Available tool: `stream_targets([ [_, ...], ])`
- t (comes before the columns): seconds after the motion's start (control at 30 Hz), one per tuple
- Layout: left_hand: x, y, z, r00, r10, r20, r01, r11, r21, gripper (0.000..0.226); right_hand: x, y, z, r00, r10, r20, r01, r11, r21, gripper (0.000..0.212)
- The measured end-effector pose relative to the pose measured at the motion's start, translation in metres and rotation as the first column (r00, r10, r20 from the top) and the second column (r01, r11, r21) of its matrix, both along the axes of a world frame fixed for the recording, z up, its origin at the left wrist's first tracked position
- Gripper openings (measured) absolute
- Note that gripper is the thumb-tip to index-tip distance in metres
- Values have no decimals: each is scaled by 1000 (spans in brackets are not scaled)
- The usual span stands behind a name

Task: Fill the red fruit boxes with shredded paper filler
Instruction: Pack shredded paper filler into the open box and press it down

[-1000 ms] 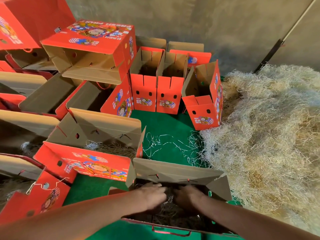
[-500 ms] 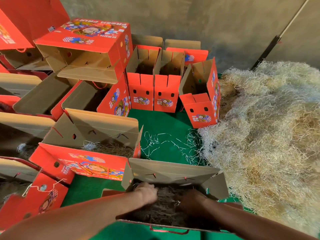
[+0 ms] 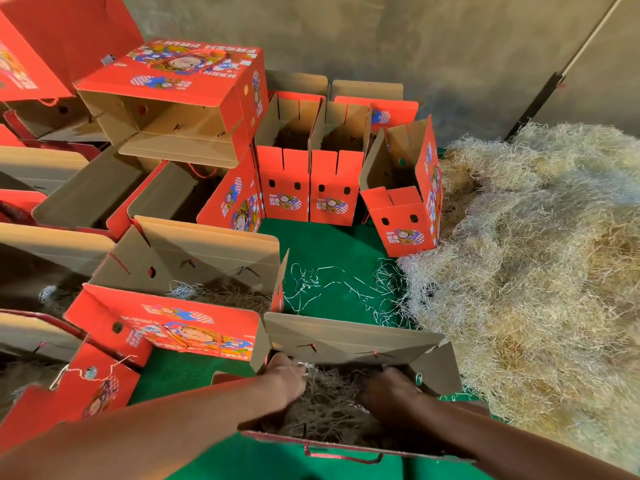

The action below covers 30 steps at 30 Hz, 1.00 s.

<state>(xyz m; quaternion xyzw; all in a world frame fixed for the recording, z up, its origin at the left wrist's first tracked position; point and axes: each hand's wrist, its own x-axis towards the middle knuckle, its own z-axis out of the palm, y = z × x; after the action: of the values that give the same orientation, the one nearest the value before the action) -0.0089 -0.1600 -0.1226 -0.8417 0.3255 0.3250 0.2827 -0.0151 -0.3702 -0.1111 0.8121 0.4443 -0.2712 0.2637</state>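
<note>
An open red fruit box (image 3: 349,341) stands right in front of me on the green mat, with shredded paper filler (image 3: 329,407) inside it. Both my hands are down in that box. My left hand (image 3: 285,379) presses on the filler at the box's left end, fingers buried in the strands. At the box's right end my right hand (image 3: 389,391) pushes into the filler, its fingers hidden in shadow. A big heap of pale shredded paper (image 3: 540,271) lies to the right.
Another red box with filler (image 3: 180,320) stands just left of mine. Three upright open boxes (image 3: 311,188) line the back, and more boxes are stacked at the left (image 3: 173,98). Loose strands (image 3: 332,289) lie on the green mat. A grey wall (image 3: 415,46) closes the back.
My two hands, close together in the middle of the box a second ago, have spread apart toward its left and right ends, and more filler shows between them.
</note>
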Motion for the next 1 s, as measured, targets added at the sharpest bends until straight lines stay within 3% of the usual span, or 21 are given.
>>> stream_targets([
  [0.13,-8,-10,35,997,56,-48,-60,993,-104,34,-7,9,2,975,207,77,-218,958,187,29],
  [0.3,-11,-12,45,971,-226,83,241,929,-282,22,-5,4,10,938,322,132,-344,915,213,27],
  [0.4,-9,-14,28,984,-173,34,176,952,-251,23,-3,9,2,961,269,61,-275,955,115,33],
  [0.53,-7,-4,-10,969,150,-199,-152,988,4,30,1,8,-2,986,-28,-162,14,996,-87,26],
  [0.67,-9,-1,-36,996,24,-83,-16,996,91,47,1,4,-10,975,-174,-136,158,980,-120,37],
  [0.7,-7,0,-40,998,16,-67,-12,998,68,53,2,4,-9,967,-222,-126,208,971,-113,44],
  [0.8,-4,-1,-36,994,77,-78,-74,997,35,63,5,-1,-7,961,-253,-112,237,962,-136,95],
  [0.87,-4,-5,-23,977,172,-124,-169,985,28,66,7,1,-8,968,-235,-91,219,963,-154,105],
  [0.93,-7,-9,-6,953,252,-166,-260,965,-30,48,9,3,-7,978,-189,-87,178,976,-123,91],
  [1.0,-11,-12,10,957,254,-138,-274,949,-154,30,13,9,0,978,-164,-129,161,986,-32,54],
])
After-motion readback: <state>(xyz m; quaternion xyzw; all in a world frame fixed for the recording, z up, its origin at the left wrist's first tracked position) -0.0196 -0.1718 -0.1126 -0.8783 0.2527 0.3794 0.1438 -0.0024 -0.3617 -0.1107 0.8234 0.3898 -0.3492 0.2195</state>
